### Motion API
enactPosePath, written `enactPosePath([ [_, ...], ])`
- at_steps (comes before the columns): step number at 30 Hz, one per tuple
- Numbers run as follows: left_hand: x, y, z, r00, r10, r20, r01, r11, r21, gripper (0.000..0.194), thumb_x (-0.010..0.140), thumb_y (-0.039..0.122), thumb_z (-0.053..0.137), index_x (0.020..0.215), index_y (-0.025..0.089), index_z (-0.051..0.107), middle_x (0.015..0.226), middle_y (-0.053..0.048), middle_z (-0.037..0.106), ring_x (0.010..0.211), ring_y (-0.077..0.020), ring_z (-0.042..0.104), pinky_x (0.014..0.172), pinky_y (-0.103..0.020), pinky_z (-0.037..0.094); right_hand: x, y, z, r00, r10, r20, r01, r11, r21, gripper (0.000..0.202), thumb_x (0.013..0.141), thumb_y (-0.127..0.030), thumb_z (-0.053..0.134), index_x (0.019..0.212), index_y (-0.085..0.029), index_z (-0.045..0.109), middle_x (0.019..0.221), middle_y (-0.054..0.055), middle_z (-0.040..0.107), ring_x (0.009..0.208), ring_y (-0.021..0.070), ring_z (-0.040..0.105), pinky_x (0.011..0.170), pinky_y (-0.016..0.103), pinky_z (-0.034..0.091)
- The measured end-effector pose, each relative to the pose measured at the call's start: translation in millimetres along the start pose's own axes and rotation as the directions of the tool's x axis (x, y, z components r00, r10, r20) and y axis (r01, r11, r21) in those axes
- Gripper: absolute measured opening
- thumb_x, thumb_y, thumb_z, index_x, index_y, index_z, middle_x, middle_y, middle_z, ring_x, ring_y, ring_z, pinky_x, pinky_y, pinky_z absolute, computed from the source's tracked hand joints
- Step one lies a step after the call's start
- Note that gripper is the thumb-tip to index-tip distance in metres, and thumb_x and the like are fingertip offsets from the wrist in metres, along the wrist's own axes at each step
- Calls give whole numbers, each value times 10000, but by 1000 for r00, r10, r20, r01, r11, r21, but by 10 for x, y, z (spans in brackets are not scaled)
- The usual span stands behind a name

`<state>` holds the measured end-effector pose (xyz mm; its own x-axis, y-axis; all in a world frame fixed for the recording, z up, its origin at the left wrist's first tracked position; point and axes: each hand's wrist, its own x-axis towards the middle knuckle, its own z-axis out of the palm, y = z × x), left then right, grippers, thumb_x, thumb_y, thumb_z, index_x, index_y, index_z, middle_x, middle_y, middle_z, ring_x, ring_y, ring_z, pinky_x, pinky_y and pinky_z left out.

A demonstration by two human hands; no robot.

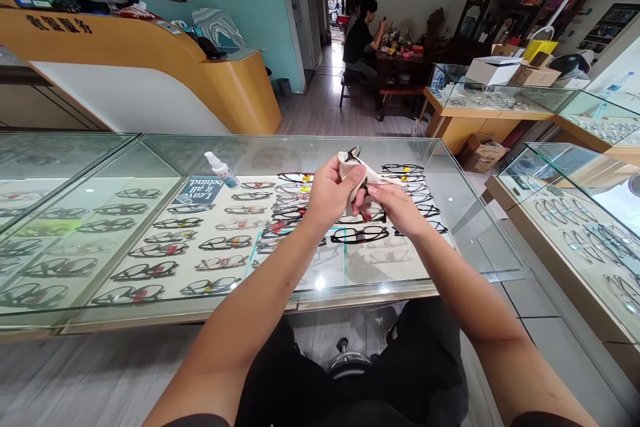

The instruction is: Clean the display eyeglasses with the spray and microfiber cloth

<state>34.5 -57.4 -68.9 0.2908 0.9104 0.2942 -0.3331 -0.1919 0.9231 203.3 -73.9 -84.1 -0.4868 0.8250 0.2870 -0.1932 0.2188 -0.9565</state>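
Note:
Both hands meet above the glass display counter (373,287). My left hand (333,192) is closed round a pale cloth (369,175), its thumb pressed on top. Part of a dark eyeglass frame (354,153) sticks up out of the cloth. My right hand (395,205) is closed beside it, fingers pinching the same cloth and glasses from the right; most of the glasses is hidden. A black-framed pair (359,234) lies just below my hands. To the left, a white spray bottle (220,168) stands on the counter.
Rows of glasses (225,242) fill the counter, with a dark printed card (197,192) at the left. A second showcase (575,233) stands at the right. Boxes (495,71) rest on a case further back. A person (361,40) sits at a dark table behind.

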Motion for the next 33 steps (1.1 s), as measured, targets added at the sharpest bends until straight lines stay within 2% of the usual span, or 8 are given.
enactPosePath([
  [6,134,173,-13,980,169,-104,-161,983,89,551,966,740,718,851,223,563,472,57,566,349,-113,504,364,-234,403,129,-250,-6,999,-25,-36,23,998,-51,428,1019,-552,695,864,-183,846,869,48,776,854,187,651,864,325,499],
  [11,467,727,-104,932,362,-13,-358,926,117,517,849,636,908,971,180,700,850,-25,748,711,-115,695,649,-224,586,443,-927,-85,981,-169,-90,153,975,-160,305,981,-454,727,921,-206,894,899,24,810,848,169,686,881,319,545],
  [14,494,1094,11,931,355,89,-360,932,50,537,784,507,1000,1099,193,698,867,-18,738,673,-131,695,628,-266,594,552,-1312,-39,978,-201,-62,188,967,-174,295,952,-437,732,842,-202,871,854,23,803,813,174,689,866,340,574],
  [16,440,1235,125,916,399,50,-400,916,31,499,776,448,1014,1049,195,681,807,3,698,634,-128,678,601,-265,577,562,-1468,24,971,-234,-48,218,950,-222,298,952,-423,726,795,-204,854,864,30,803,823,183,690,861,349,581],
  [20,352,1236,253,848,521,-101,-514,853,85,481,773,503,1003,935,195,670,775,15,678,590,-96,602,560,-238,520,530,-1535,121,955,-294,-33,272,916,-297,302,972,-365,693,764,-204,842,820,33,787,817,187,679,826,332,557],
  [25,422,1077,127,767,601,-226,-548,796,256,477,892,597,881,791,194,647,685,26,558,603,-88,466,548,-227,421,592,-1410,106,979,-206,-6,197,945,-262,305,974,-345,687,787,-175,856,777,38,779,727,167,655,723,309,507],
  [28,485,1033,-11,802,563,-200,-501,817,286,543,957,649,788,738,191,596,655,21,497,603,-96,431,548,-237,396,645,-1333,67,983,-183,-20,173,958,-227,299,976,-334,686,804,-174,871,765,34,771,716,163,652,712,305,497],
  [33,490,1075,-149,945,326,-6,-325,944,58,474,879,620,889,941,200,679,788,3,634,712,-116,595,655,-234,540,693,-1257,44,986,-141,-90,131,985,-109,289,953,-414,749,871,-175,888,835,46,793,769,166,662,740,301,522],
])
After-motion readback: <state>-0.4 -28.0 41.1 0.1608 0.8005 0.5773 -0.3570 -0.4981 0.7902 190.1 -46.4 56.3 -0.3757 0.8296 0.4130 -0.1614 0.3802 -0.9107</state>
